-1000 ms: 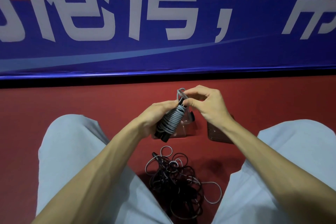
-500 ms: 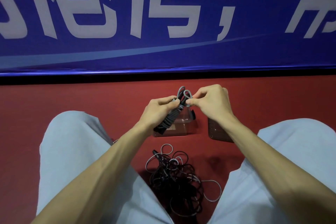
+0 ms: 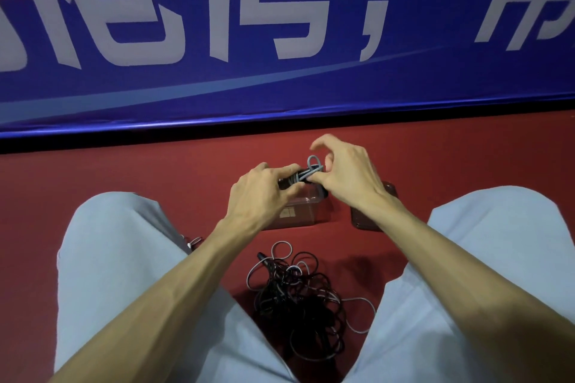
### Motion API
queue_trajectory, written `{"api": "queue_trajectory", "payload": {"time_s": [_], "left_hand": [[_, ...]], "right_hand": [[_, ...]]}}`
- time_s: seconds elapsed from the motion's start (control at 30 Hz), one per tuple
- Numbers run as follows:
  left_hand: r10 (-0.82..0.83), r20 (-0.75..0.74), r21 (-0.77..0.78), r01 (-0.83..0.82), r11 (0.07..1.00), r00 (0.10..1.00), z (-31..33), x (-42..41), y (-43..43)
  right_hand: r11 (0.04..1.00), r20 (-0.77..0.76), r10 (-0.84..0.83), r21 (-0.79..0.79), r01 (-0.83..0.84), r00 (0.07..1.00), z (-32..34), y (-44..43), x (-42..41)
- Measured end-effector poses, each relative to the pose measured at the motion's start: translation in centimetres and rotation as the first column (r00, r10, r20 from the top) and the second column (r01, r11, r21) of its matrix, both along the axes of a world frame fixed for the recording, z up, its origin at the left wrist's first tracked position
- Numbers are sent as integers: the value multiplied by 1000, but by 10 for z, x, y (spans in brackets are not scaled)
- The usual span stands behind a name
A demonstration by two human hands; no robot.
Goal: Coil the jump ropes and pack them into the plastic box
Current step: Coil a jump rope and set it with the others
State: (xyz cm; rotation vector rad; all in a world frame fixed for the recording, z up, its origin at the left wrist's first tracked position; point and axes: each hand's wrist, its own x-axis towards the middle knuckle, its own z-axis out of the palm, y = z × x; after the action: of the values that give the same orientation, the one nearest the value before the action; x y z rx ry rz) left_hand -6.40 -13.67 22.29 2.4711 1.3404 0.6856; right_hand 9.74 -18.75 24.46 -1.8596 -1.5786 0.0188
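Just above the plastic box (image 3: 303, 214), both hands work one coiled rope (image 3: 303, 176). The left hand (image 3: 261, 193) grips the wound bundle, likely to stop the turns springing loose. The right hand (image 3: 348, 177) pinches the grey end loop, probably tucking it in to lock the coil. The bundle is held over the box, likely so it can drop straight in. Nearer the person than the box, a tangle (image 3: 295, 298) of black and grey cord lies on the red floor (image 3: 155, 171), not yet coiled. Count: one box, one rope in hand, and one dark flat piece (image 3: 364, 221) just right of the box, maybe its lid. Ropes in the tangle: cannot tell.
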Motion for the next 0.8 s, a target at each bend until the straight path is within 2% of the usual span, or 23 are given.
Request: {"api": "queue_trajectory", "payload": {"time_s": [0.07, 0.2, 0.27, 0.3, 0.33, 0.4, 0.47, 0.57, 0.73, 0.8], "left_hand": [[-9, -40, 10, 9, 1000, 999, 0, 0, 2], [-16, -88, -41, 13, 999, 996, 1, -5, 10], [-43, -25, -121, 40, 992, 999, 3, -11, 14], [-59, 54, -181, 68, 981, 997, 3, -15, 18], [-67, 142, -234, 100, 967, 988, 4, -19, 21], [-57, 287, -322, 152, 934, 956, 5, -27, 28], [-18, 417, -406, 204, 891, 909, 3, -36, 32], [83, 538, -500, 237, 833, 839, -5, -49, 36], [165, 524, -547, 181, 818, 835, -12, -69, 60], [187, 542, -604, 225, 765, 819, -17, -77, 74]], "right_hand": [[995, 18, 90, -54, -89, 996, 1, 2, 3], [969, 24, 145, -204, -137, 989, 8, 2, 15], [967, -57, 139, -207, -147, 989, 10, 6, 20], [973, -165, 129, -170, -157, 978, 9, 9, 20], [978, -313, 123, -125, -170, 942, 9, 11, 18], [979, -600, 130, -46, -197, 789, 7, 19, 8], [980, -740, 138, 8, -197, 658, 7, 28, -6], [984, -849, 134, 54, -169, 510, 4, 46, -27], [996, -939, 40, 11, -84, 341, -7, 86, -60], [998, -949, 15, -6, -66, 316, -15, 105, -71]]}}
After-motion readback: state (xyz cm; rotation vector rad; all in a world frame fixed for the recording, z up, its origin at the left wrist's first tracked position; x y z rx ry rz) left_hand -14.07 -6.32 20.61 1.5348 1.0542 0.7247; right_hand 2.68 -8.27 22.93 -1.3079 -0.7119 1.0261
